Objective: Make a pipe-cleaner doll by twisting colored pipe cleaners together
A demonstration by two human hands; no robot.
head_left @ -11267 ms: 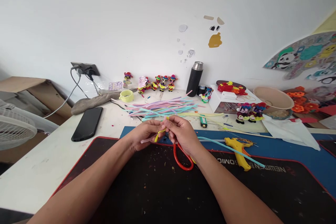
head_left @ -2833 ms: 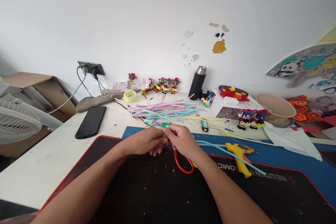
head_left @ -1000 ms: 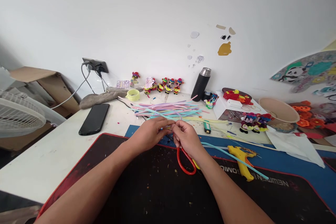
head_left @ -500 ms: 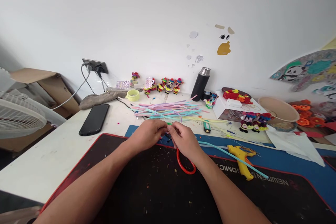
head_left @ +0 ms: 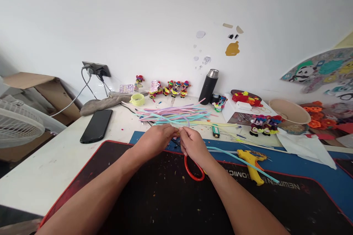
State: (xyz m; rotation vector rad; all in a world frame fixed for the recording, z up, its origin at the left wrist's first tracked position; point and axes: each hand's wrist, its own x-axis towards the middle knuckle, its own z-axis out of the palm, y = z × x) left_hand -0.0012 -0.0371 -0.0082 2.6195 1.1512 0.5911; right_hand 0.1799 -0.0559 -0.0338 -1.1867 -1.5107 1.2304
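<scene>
My left hand [head_left: 157, 138] and my right hand [head_left: 193, 142] meet over the mat's far edge. Their fingertips pinch together; whatever sits between them is too small and covered to make out. Under my right hand a red loop handle [head_left: 194, 179], like that of scissors, lies on the black mat, its other end hidden. A light blue pipe cleaner [head_left: 234, 154] runs from behind my right hand across a yellow glue gun [head_left: 252, 165]; I cannot tell whether the hand touches it. Beyond my hands lies a heap of pastel pipe cleaners [head_left: 173, 114].
Small colourful figures [head_left: 176, 89] line the wall, with a black thermos [head_left: 209, 86] to their right. On the left are a phone [head_left: 96, 126], a roll of yellow tape [head_left: 137, 99] and a fan [head_left: 20, 121]. A white box [head_left: 241, 110] and a bowl [head_left: 289, 112] stand right.
The view has shifted slightly. My hands stay pinched together in nearly the same place, and a bit of green at the fingertips no longer shows.
</scene>
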